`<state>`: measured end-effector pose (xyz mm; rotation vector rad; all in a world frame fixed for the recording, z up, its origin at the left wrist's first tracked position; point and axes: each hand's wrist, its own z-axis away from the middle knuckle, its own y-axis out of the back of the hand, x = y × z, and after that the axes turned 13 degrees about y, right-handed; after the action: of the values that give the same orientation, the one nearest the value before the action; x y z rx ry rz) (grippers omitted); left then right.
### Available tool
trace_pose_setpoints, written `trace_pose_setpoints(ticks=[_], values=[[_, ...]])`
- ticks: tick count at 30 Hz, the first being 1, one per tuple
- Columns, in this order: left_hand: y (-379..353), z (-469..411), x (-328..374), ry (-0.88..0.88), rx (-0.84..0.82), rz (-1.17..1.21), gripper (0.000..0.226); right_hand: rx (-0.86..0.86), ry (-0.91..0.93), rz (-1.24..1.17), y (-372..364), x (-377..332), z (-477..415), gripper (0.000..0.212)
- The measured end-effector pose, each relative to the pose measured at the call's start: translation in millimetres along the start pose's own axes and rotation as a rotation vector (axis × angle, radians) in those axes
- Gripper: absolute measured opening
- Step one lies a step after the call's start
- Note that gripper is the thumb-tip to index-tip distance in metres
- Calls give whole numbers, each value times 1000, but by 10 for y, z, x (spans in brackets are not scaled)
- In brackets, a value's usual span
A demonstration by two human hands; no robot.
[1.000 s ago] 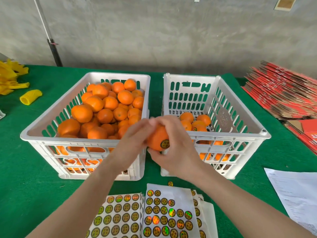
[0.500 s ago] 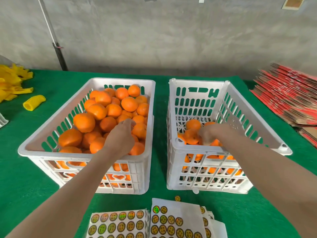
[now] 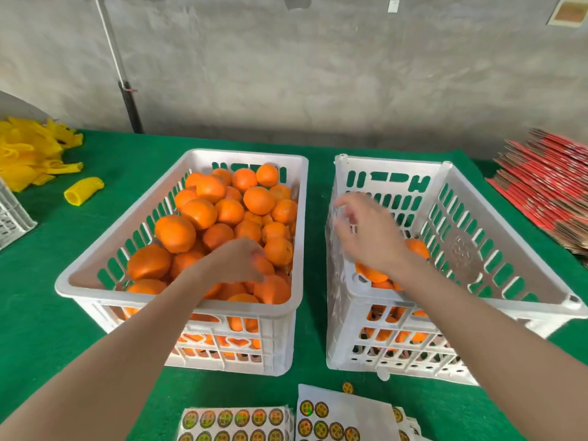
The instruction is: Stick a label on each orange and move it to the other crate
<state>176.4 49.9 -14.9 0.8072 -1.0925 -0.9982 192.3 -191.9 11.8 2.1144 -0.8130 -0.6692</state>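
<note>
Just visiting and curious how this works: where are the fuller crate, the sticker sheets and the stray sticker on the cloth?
fuller crate (image 3: 241, 155): head view, on its white far rim.
sticker sheets (image 3: 359, 412): head view, bare paper of the right-hand sheet.
stray sticker (image 3: 347, 387): head view, its centre.

Left hand (image 3: 234, 264) and right hand (image 3: 366, 232) bare; forearms (image 3: 127, 348) bare, unsleeved.
</note>
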Motion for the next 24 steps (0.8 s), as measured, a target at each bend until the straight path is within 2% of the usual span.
trace_pose_setpoints(ticks=[2,5,8,11,13,16,17,20,21,22,23,24], values=[[-130,-87,112,-56,-146,-257,57,-145,207,-109,-109,-169,4,29],[-372,-225,202,-79,-235,-415,39,-302,220,-182,-131,-96,-23,33],[-457,-287,236,-76,-210,-425,33,-428,203,-185,-175,-42,-44,35],[-389,-305,195,-73,-127,-401,48,-480,180,-164,-204,-74,-99,34],[-263,-259,165,-24,6,-202,63,-481,145,-187,-188,-87,-117,34],[-11,-62,115,12,255,421,62,-476,116,-165,-116,-154,-117,32],[56,35,94,-7,303,631,61,-414,111,-164,-71,-212,-88,29],[138,454,43,-117,284,1003,66,50,225,-265,51,-552,230,13],[124,614,33,-148,246,1074,68,141,291,-336,53,-680,417,11],[94,763,24,-182,207,1129,70,142,333,-392,15,-792,636,11],[49,899,19,-209,175,1168,70,39,335,-428,-75,-861,846,13],[-7,1029,26,-230,149,1189,70,-140,289,-436,-195,-886,1038,14]])
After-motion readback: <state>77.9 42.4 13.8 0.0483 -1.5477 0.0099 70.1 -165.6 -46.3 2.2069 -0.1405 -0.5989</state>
